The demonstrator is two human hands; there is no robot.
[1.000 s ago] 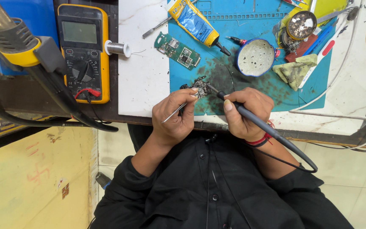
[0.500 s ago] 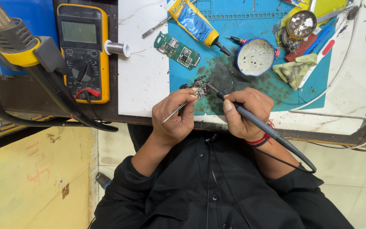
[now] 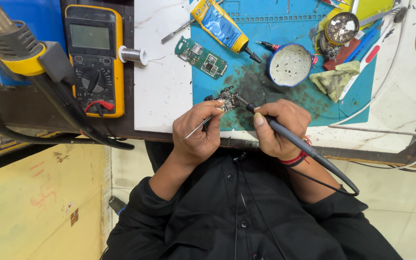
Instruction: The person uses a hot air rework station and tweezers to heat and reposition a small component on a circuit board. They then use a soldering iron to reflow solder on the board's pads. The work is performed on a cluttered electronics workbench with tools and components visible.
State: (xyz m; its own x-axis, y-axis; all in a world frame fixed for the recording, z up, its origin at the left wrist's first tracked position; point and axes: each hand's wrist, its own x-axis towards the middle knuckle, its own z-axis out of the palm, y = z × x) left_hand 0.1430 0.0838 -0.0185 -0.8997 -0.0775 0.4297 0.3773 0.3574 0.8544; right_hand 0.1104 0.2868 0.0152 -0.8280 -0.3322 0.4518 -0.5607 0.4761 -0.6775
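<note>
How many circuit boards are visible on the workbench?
2. A green circuit board lies on the blue mat beside the glue tube. A small dark board is under the soldering iron tip. The clutter at top right may hide more.

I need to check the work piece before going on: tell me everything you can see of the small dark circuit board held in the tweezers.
The small dark circuit board is irregular in outline, crowded with tiny components, with a pale metal part near its middle. It sits at the stained near edge of the blue work mat. The left hand steadies it with thin metal tweezers. The right hand holds the grey soldering iron, its tip meeting the board's right edge. Finer detail is too small to tell.
</note>
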